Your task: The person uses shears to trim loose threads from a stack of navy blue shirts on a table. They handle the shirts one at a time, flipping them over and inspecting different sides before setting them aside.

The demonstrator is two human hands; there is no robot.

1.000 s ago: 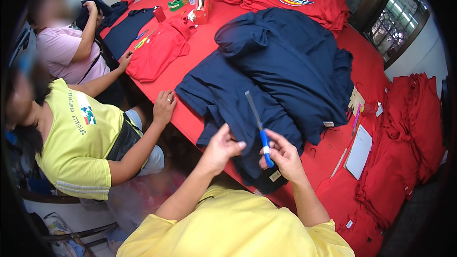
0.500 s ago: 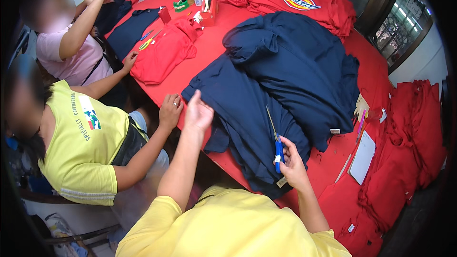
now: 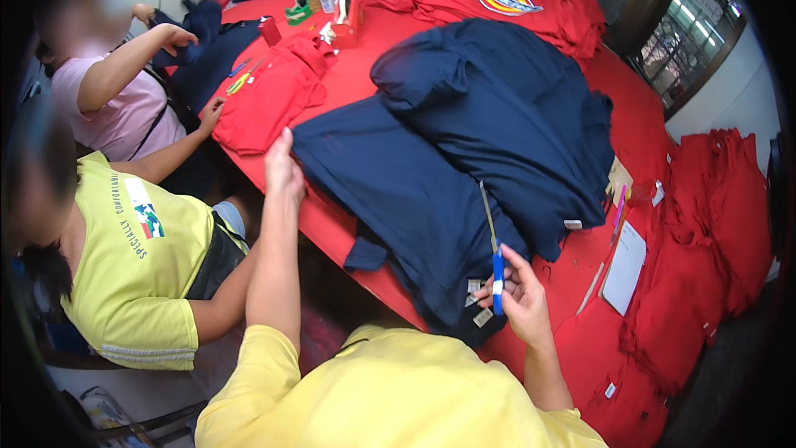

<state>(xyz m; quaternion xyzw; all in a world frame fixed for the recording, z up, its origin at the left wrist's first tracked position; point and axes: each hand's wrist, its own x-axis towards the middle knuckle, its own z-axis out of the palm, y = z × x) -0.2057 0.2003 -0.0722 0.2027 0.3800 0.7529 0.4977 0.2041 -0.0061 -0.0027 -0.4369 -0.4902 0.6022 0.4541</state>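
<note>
In front of me a navy T-shirt (image 3: 373, 166) lies spread over the table edge, its lower end hanging toward me with pale tags (image 3: 482, 316) showing. At its far left corner, my left hand (image 3: 283, 170) is closed on the cloth edge; part of the fingers is hidden. My right hand (image 3: 521, 292) grips blue-handled scissors (image 3: 497, 282) above the shirt's near right part, their blades pointing away from me. Behind and right of the shirt, a bulky heap of navy shirts (image 3: 514, 116) overlaps it.
A red-covered table (image 3: 348, 104) bears a folded red shirt (image 3: 278, 95), yellow scissors (image 3: 239, 83), a red tape dispenser (image 3: 348, 21) and a white notepad (image 3: 623, 270). Red garments (image 3: 696, 249) are piled at right. Two people sit at left, one in a yellow shirt (image 3: 133, 257), one in pink (image 3: 112, 108).
My left hand has moved left from above the shirt to its corner, and the shirt's edge now reaches further left. The scissors have shifted slightly right and nearer. The neighbour in pink has lowered an arm.
</note>
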